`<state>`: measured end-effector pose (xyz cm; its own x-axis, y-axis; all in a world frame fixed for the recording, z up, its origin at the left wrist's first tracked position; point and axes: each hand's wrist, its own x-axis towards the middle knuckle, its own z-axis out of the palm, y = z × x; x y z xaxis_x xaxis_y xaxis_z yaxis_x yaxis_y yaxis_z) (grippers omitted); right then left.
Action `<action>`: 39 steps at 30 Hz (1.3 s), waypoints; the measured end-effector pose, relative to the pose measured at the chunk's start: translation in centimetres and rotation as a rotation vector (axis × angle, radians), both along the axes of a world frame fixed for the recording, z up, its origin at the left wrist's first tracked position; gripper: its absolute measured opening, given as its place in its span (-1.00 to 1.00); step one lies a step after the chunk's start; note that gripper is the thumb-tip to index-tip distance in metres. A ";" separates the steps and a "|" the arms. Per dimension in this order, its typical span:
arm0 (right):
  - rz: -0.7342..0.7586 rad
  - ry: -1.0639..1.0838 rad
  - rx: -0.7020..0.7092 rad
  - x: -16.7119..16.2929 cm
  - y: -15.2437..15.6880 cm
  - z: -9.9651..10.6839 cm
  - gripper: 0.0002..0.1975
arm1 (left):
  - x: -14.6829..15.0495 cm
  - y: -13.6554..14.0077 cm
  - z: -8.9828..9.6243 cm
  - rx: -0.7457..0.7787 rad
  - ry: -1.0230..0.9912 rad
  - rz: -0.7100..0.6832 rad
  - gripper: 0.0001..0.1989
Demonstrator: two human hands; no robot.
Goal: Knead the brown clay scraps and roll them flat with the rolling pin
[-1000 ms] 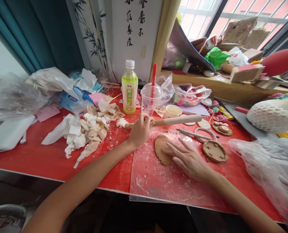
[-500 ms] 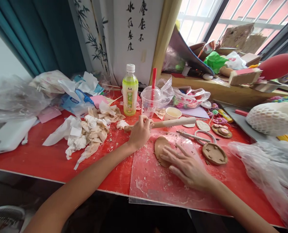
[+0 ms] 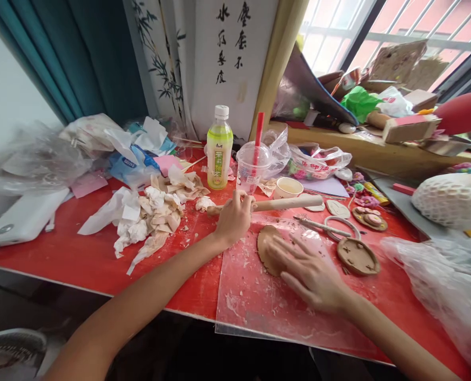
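Observation:
A flat round slab of brown clay [image 3: 266, 248] lies on a clear plastic sheet [image 3: 251, 312]. My right hand [image 3: 315, 270] rests on the slab's right side, fingers stretched out and spread, covering part of it. Behind the slab, my left hand [image 3: 234, 217] is closed around a pale wooden rolling pin [image 3: 289, 203], near its left end. Right of my right hand sits a shallow clay dish [image 3: 358, 256] with a raised rim and small marks inside. A pointed tool [image 3: 323, 226] lies across a pale ring [image 3: 356, 228] behind that dish.
Crumpled tissues [image 3: 152, 211] lie left of my left hand. A green drink bottle [image 3: 219, 153], a plastic cup with a red straw [image 3: 252, 164] and a paper cup [image 3: 288, 187] stand behind. Plastic bags [image 3: 437, 286] spread along the right. A white power bank [image 3: 25, 219] lies far left.
The whole view has swung slightly left, so things appear farther right. My left hand stays at the rolling pin, and my right hand is still spread over the clay, with barely any shift.

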<state>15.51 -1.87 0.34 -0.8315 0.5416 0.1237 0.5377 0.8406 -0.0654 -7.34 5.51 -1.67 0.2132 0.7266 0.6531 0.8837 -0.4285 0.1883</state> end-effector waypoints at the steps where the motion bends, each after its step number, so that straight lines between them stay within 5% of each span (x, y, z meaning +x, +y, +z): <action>1: 0.038 -0.012 -0.022 0.0 -0.1 0.0 -0.39 | 0.0 0.0 0.0 -0.002 0.002 0.000 -0.83; 7: -0.096 0.008 0.087 -0.2 0.3 -0.2 -0.44 | 0.1 0.0 0.0 0.005 0.011 -0.002 -0.84; 12: 0.043 -0.043 0.004 0.0 0.2 -0.2 -0.40 | 0.1 0.0 0.1 -0.004 0.017 -0.007 -0.84; 17: -0.152 -0.007 0.103 -0.7 0.6 -0.3 -0.50 | 0.1 -0.1 0.1 -0.004 0.027 -0.005 -0.81; 22: 0.049 0.038 -0.052 -1.1 0.1 1.2 -0.52 | 0.0 0.1 0.1 -0.019 -0.027 0.009 -0.84; 26: -0.257 0.224 0.114 0.7 3.6 2.9 -0.60 | 0.0 0.3 0.0 0.071 -0.243 -0.005 -0.82; 31: -0.421 0.224 0.264 1.7 10.5 4.0 -0.59 | 0.0 0.2 0.0 0.130 -0.361 -0.043 -0.82; 39: -0.448 0.100 0.242 0.2 13.5 3.6 -0.63 | -0.1 0.5 0.0 0.178 -0.342 -0.023 -0.80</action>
